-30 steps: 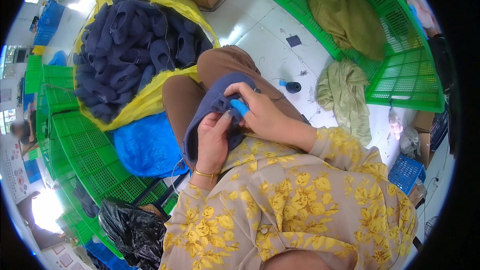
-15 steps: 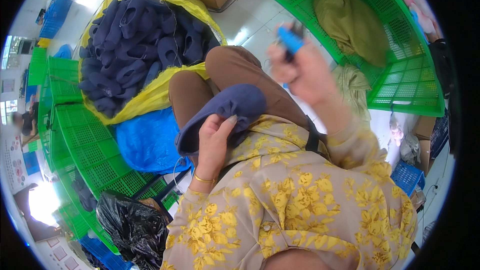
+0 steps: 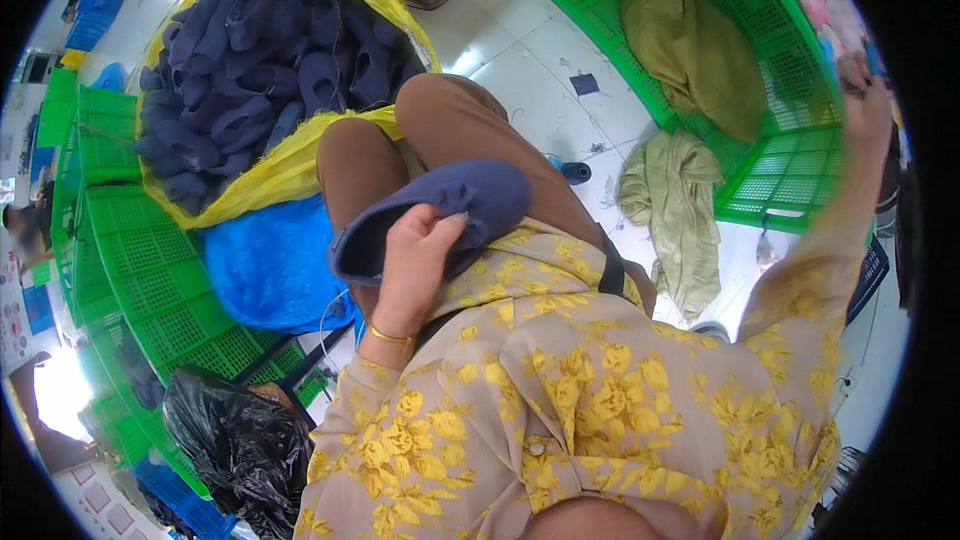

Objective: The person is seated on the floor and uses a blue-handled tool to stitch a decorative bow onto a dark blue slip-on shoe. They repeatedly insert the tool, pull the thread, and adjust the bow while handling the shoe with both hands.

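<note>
A dark navy fabric shoe (image 3: 480,190) lies across my lap, its opening toward the left. My left hand (image 3: 415,255) is closed on the edge of that opening, the thumb pressing on gathered cloth at its middle. My right hand (image 3: 866,105) is stretched far out to the right, blurred, beside the green crate wall. Its fingers are closed round a small tool with a blue part (image 3: 874,58), mostly hidden by the hand.
A yellow sack (image 3: 300,145) full of navy shoes (image 3: 250,70) stands at the front left. Blue plastic (image 3: 275,265), green crates (image 3: 150,270) and a black bag (image 3: 235,440) lie left. At right, a green crate (image 3: 790,155) holds olive cloth (image 3: 690,55); pale cloth (image 3: 675,210) lies beside it.
My right hand has swung from above my knee out to the far right with the tool. My left hand stays on the shoe. The view has shifted slightly.
</note>
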A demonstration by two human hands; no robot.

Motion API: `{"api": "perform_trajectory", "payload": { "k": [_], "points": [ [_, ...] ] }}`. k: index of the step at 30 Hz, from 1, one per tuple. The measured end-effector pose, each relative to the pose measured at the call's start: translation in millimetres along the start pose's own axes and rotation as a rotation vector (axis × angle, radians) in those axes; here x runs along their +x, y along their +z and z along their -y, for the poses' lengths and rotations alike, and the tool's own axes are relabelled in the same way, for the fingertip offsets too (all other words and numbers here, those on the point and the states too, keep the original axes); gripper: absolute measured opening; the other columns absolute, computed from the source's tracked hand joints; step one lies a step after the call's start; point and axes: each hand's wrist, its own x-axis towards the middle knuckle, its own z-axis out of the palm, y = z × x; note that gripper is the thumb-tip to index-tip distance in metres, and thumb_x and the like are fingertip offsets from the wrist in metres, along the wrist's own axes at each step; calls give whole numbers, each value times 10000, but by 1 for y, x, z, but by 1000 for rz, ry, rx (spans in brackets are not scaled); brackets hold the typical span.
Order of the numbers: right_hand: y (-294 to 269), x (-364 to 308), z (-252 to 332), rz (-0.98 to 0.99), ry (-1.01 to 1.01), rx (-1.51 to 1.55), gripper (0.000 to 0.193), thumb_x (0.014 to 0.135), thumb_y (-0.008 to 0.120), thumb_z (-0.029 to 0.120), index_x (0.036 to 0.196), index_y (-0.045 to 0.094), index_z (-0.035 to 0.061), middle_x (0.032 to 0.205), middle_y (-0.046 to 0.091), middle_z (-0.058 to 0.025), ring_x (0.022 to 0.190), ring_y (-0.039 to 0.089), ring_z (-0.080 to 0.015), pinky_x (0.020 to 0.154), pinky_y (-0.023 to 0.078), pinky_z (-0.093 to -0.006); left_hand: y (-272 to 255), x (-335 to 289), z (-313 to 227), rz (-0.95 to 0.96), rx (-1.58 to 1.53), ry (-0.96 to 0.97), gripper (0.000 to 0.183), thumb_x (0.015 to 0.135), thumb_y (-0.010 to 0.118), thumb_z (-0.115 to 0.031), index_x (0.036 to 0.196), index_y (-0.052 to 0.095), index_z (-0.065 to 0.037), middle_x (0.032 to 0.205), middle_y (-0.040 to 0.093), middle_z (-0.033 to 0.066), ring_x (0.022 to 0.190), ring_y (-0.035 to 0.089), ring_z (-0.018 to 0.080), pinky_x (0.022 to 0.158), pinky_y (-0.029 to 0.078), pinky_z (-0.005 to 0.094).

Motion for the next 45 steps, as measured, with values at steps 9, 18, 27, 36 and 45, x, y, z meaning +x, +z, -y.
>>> {"api": "perform_trajectory", "payload": {
  "k": [9,18,27,36,45],
  "points": [
    [187,-295,-118,1050,5,-273,347,766,560,-75,1053,657,94,972,690,-79,880,659,-210,774,513,-324,-17,7,8,206,-213,-71,124,936,606,-77,1030,643,-5,901,640,-19,778,536,43,726,430,201],
    [194,-311,-131,1230,-206,-376,433,686,610,-36,1108,654,47,965,691,-156,890,659,-337,776,525,-403,-13,8,10,190,-181,-61,128,937,589,-71,1036,643,-9,900,627,-30,769,509,36,718,408,203],
    [203,-310,-122,1290,-259,-544,316,728,630,60,1040,677,47,864,683,-156,839,664,-331,751,522,-430,-10,6,9,149,-151,-51,107,931,602,-66,1013,636,-6,890,626,-26,779,525,37,713,418,193],
    [213,-320,-116,1335,-273,-796,123,766,617,92,867,654,32,794,676,-146,757,673,-326,683,544,-424,-3,6,33,-90,114,145,113,853,679,9,908,580,8,855,621,15,760,556,56,692,469,200],
    [221,-329,-118,1284,-349,-883,105,755,614,72,821,649,-1,760,675,-179,728,682,-324,659,552,-410,-7,9,42,-81,292,173,146,821,657,75,938,586,24,881,631,33,793,579,67,715,488,205]
  ]
}}
